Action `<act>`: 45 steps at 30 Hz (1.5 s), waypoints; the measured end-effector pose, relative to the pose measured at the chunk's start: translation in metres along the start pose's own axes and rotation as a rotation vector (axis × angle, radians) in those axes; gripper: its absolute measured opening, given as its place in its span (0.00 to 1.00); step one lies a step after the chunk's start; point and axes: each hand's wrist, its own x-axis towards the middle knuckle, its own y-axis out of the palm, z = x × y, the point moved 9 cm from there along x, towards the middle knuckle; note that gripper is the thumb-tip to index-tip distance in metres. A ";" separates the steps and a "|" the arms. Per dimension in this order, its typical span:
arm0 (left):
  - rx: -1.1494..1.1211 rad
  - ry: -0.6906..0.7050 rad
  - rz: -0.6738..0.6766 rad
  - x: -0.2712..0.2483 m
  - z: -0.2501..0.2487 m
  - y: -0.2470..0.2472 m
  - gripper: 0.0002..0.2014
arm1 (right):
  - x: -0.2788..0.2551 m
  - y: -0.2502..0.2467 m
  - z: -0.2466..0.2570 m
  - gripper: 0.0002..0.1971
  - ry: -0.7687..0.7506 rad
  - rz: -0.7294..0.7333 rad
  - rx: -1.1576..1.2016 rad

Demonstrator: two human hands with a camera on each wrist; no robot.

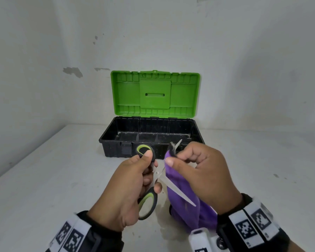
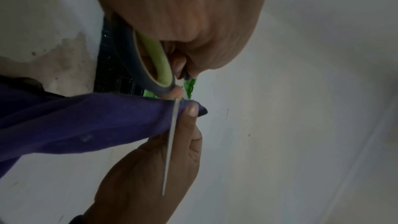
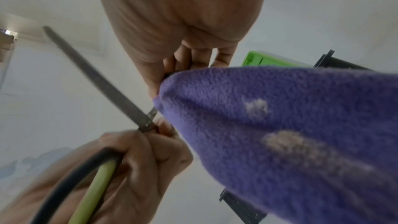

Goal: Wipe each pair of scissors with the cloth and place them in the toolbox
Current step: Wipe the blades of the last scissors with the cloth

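My left hand (image 1: 146, 165) grips a pair of scissors (image 1: 157, 173) with black and lime-green handles, spread wide above the table. One bare blade points down and right; the other points up toward the toolbox. My right hand (image 1: 173, 159) pinches a purple cloth (image 1: 182, 190) around that upper blade near its tip, and the rest of the cloth hangs down to the table. The left wrist view shows the green handle of the scissors (image 2: 159, 67), the cloth (image 2: 75, 122) and my right thumb on it. The right wrist view shows the bare blade of the scissors (image 3: 101, 81) beside the cloth (image 3: 280, 125).
A black toolbox (image 1: 113, 150) stands on the white table (image 1: 44, 179) just beyond my hands, against the wall. Its green lid (image 1: 155, 93) is raised upright, and its inside shows only a bare black floor. No other scissors are in view.
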 end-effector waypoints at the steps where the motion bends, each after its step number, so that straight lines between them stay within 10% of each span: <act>1: -0.007 0.000 0.000 0.000 0.001 0.000 0.15 | 0.004 -0.008 -0.002 0.11 -0.003 -0.065 -0.011; 38: 0.060 0.046 -0.065 0.006 0.003 -0.013 0.15 | 0.023 -0.056 -0.044 0.11 0.190 -0.274 0.112; 45: 0.570 0.491 -0.066 0.008 -0.030 -0.011 0.13 | 0.009 -0.040 -0.032 0.09 0.227 -0.046 0.191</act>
